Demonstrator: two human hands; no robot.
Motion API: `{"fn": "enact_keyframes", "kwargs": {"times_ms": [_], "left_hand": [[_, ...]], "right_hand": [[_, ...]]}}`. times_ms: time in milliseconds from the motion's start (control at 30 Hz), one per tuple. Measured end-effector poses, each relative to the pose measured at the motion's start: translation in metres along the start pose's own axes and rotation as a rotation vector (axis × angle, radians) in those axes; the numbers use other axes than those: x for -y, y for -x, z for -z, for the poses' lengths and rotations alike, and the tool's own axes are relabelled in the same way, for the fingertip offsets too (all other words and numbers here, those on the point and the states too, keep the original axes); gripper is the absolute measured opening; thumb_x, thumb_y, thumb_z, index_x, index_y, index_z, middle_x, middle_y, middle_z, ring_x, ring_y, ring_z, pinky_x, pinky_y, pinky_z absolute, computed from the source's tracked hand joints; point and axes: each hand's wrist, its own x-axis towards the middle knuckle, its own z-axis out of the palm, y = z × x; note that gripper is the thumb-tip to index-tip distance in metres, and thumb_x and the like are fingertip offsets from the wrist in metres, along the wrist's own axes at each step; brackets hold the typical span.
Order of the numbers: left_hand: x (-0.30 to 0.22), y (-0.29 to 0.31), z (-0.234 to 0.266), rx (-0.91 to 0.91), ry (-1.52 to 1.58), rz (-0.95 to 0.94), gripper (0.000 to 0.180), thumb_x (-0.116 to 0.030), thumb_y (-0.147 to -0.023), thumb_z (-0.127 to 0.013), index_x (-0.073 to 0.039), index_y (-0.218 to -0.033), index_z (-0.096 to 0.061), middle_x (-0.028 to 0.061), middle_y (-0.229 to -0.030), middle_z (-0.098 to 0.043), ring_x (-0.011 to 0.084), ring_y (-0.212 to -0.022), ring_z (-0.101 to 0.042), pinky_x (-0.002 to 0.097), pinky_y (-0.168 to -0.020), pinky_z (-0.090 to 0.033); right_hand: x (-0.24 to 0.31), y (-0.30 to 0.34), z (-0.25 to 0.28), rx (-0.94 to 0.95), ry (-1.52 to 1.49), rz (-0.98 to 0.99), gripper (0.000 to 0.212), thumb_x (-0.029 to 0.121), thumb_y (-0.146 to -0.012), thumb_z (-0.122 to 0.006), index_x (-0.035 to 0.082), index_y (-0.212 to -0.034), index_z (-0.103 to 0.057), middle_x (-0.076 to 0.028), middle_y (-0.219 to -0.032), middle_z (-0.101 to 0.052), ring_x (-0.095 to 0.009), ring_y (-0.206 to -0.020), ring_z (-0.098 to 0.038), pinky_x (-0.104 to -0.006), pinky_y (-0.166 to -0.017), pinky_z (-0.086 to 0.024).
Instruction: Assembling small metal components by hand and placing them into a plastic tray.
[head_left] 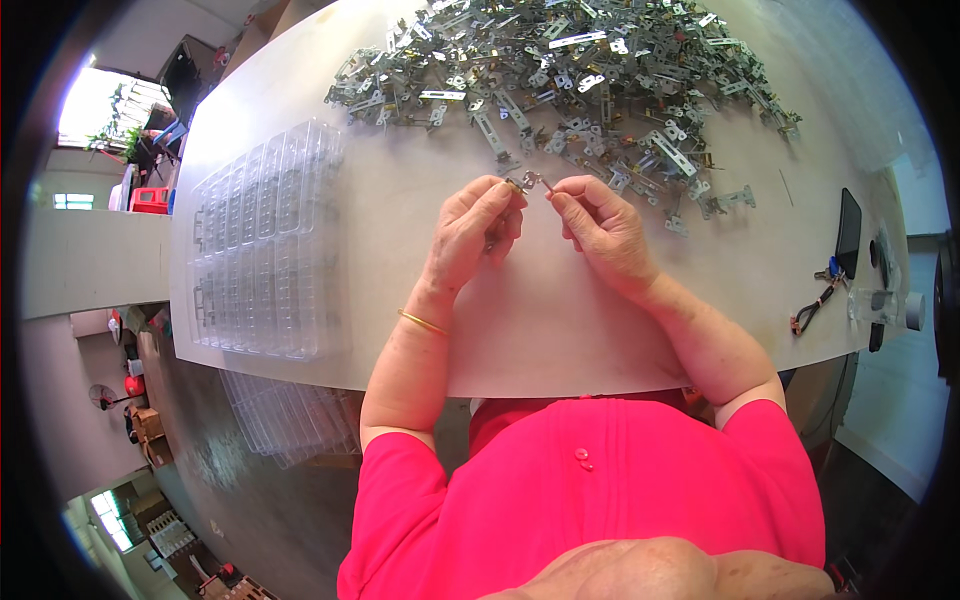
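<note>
pink shirt [620,490] nearest; both hands [606,235] pinch small metal parts [531,180]; clear stacked trays [318,240], contents unclear.

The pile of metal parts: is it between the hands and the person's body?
No, the pile of metal parts lies beyond the left hand and right hand.

A window [105,100] glows at left; the floor [215,460] is grey.
</note>
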Motion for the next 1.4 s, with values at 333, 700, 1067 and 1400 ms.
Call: {"fn": "enact_keyframes", "kwargs": {"times_ms": [333,700,1067,1400], "left_hand": [[0.007,0.000,0.003,-0.001,-0.170,-0.152,0.027,-0.026,-0.105,-0.051,-0.004,-0.095,-0.063,0.0008,-0.069,-0.058,0.0043,-0.052,-0.046,0.0189,-0.045,-0.033],[0.015,0.000,0.002,0.032,-0.570,-0.337,0.016,-0.017,-0.099,-0.061,-0.002,-0.093,-0.064,-0.0028,-0.070,-0.056,0.0039,-0.060,-0.047,0.0221,-0.052,-0.037],[0.011,0.005,-0.009,0.111,-0.608,-0.367,0.011,-0.010,-0.091,-0.069,-0.001,-0.092,-0.063,-0.0033,-0.066,-0.049,0.0043,-0.060,-0.040,0.0236,-0.052,-0.035],[0.009,0.003,-0.006,0.001,-0.612,-0.461,0.015,-0.013,-0.093,-0.064,0.000,-0.099,-0.065,-0.0007,-0.074,-0.057,0.0057,-0.066,-0.048,0.0233,-0.059,-0.041]], "right_hand": [[-0.002,-0.001,0.000,0.006,0.078,0.017,0.014,0.018,-0.100,-0.063,0.006,-0.105,-0.065,0.004,-0.075,-0.056,-0.004,-0.067,-0.051,-0.0210,-0.060,-0.043],[0.000,-0.003,0.003,0.067,-0.239,-0.168,0.016,0.012,-0.102,-0.054,0.004,-0.111,-0.063,-0.002,-0.089,-0.064,-0.008,-0.072,-0.058,-0.0243,-0.068,-0.050],[-0.012,-0.008,-0.003,-0.044,-0.219,0.256,0.013,0.009,-0.100,-0.060,0.006,-0.112,-0.064,0.001,-0.098,-0.065,-0.005,-0.089,-0.058,-0.0219,-0.079,-0.048],[-0.009,-0.006,0.003,0.041,-0.197,0.035,0.012,0.010,-0.100,-0.060,0.003,-0.109,-0.064,-0.003,-0.093,-0.067,-0.010,-0.086,-0.065,-0.0253,-0.079,-0.055]]}}
